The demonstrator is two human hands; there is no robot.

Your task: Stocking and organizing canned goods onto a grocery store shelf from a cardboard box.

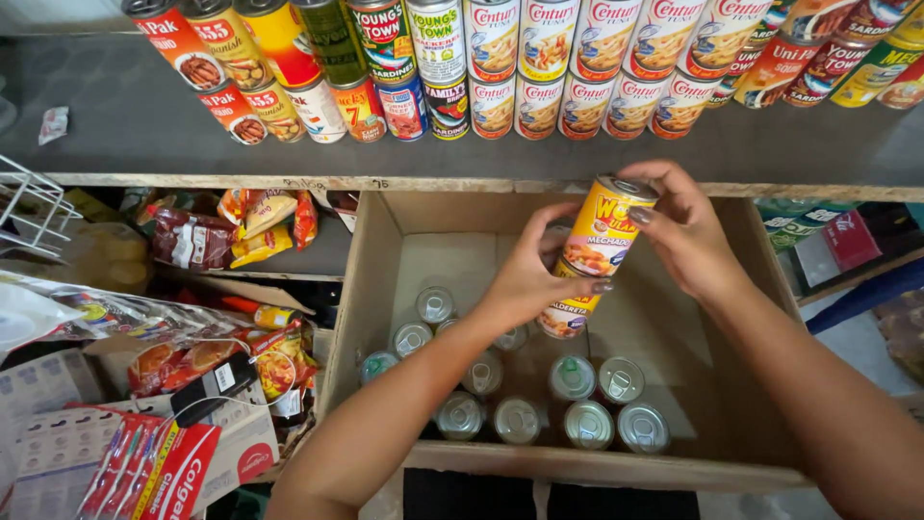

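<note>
Cans (573, 377) stand lids-up in the cardboard box (371, 289) nearest the camera, some hidden under the forearms. Above them the left hand (525, 284) wraps a stack of two yellow-labelled cans (592, 252), fingers covering much of the lower one; the right hand (685, 229) grips the upper can near its rim. Farther back, stacked tins (539, 67) line the grey shelf (144, 125), their top row cut off by the frame edge.
</note>
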